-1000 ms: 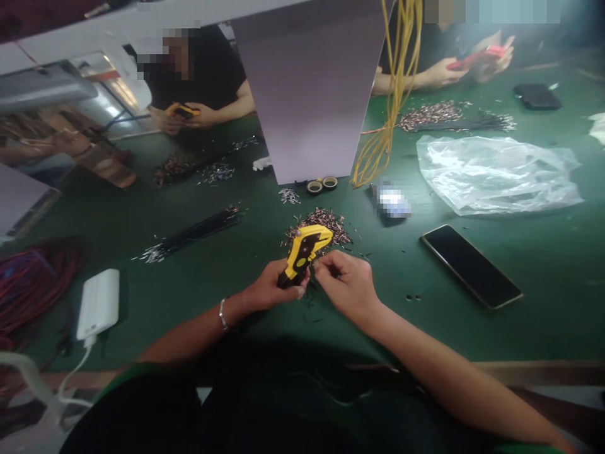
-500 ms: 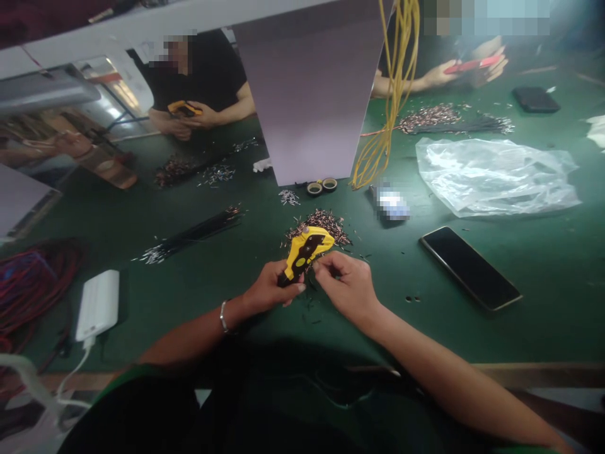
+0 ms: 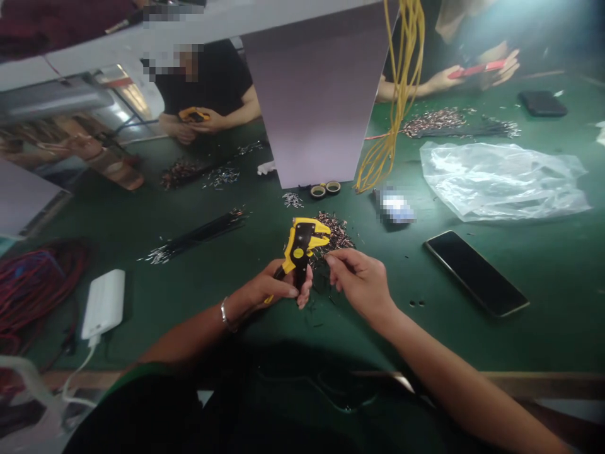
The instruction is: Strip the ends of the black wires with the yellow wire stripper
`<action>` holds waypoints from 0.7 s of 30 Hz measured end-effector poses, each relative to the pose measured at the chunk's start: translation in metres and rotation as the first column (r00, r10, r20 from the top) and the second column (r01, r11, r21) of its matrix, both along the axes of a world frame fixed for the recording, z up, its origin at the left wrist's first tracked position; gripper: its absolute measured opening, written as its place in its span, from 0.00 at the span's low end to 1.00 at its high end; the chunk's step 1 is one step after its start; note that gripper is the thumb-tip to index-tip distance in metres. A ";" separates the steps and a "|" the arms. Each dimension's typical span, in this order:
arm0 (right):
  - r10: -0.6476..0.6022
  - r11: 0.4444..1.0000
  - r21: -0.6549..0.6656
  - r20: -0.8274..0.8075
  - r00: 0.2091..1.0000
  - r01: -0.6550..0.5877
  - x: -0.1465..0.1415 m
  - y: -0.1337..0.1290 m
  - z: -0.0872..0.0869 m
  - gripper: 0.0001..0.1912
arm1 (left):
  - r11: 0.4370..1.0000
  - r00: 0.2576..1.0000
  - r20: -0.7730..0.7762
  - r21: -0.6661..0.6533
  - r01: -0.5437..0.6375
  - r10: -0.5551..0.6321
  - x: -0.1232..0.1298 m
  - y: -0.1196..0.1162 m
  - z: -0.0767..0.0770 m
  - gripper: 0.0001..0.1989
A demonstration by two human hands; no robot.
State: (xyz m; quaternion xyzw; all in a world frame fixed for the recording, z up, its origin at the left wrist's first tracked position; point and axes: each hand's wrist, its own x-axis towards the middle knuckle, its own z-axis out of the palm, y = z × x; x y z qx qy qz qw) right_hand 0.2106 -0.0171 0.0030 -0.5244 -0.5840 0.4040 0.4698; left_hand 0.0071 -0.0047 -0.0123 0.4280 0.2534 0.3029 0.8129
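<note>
My left hand (image 3: pixel 282 285) is wrapped round the handles of a yellow and black wire stripper (image 3: pixel 299 252), whose jaws point up and to the right. Just right of the jaws, my right hand (image 3: pixel 362 277) is closed in a pinch; whatever it may hold is too small to make out. Behind the tool lies a pile of short cut wire pieces (image 3: pixel 338 232) with coppery ends, partly hidden by it. A few dark scraps are scattered on the green table (image 3: pixel 227 315) below the hands.
A bundle of black wires (image 3: pixel 203 233) lies to the left, beyond a white power bank (image 3: pixel 104 302). On the right are a phone (image 3: pixel 477 272) and a clear plastic bag (image 3: pixel 501 180). Tape rolls (image 3: pixel 318 191) sit before an upright panel (image 3: pixel 321 107). Two co-workers sit opposite, holding tools.
The wire stripper has turned more upright, and its jaws and handles show more widely spread. My right hand has moved slightly right, away from the jaws.
</note>
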 end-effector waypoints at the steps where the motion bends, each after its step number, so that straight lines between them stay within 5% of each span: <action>1: 0.011 1.000 -0.008 -0.038 0.999 -0.012 0.001 0.000 -0.001 0.09 | 1.000 1.000 0.007 -0.004 0.012 -0.012 0.000 0.000 0.001 0.19; 6: 0.086 0.996 -0.002 -0.147 0.985 -0.087 0.003 0.001 -0.003 0.08 | 0.999 0.999 0.032 0.013 0.037 -0.038 0.000 0.001 0.001 0.21; 21: 0.172 0.985 0.022 -0.072 0.982 -0.170 0.005 -0.002 0.002 0.06 | 0.996 0.993 0.070 -0.007 0.091 -0.090 0.000 0.003 0.001 0.22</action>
